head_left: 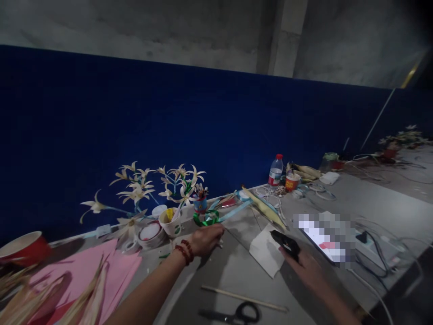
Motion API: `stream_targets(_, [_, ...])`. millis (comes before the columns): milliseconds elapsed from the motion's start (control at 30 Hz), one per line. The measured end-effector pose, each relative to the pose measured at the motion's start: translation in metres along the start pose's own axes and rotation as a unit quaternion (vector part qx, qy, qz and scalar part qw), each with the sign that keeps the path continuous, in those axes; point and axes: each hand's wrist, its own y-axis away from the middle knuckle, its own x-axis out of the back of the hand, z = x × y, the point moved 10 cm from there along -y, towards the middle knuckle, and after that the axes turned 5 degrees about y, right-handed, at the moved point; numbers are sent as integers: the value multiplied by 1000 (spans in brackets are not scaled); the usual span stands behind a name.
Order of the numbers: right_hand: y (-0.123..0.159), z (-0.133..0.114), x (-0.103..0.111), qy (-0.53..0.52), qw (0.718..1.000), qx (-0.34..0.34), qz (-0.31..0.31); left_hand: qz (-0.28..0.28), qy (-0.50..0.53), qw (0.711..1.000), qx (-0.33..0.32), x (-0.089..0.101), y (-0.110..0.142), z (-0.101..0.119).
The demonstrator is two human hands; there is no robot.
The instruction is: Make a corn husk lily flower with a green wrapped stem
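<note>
My left hand (208,238), with a beaded bracelet (184,252) on the wrist, is closed just in front of a roll of green ribbon (207,218). A small whitish bit shows below its fingers; what they hold is mostly hidden. A thin dark line runs from near the fingertips to the right. My right hand (302,263) is wrapped round a black hand tool (287,244), blurred, its exact kind unclear. The tool is over the right edge of a white paper sheet (265,250). Nearer me lie a thin stick (243,299) and black scissors (237,313).
Cream husk flowers (137,192) stand at the back left, by a cup (171,222). Pink paper (83,275) with dried husks lies left. A bottle (276,170), a lit phone (321,239) and a power strip (377,253) are right. A blue partition (203,122) rises behind.
</note>
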Motion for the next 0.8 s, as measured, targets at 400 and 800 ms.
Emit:
stream_targets(400, [3,-6,20,-89,996,2,5,134,139,970,147,19,22,20])
stream_targets(800, [20,-21,33,-43,997,59,-35,-13,-54,992,111,-30,40,73])
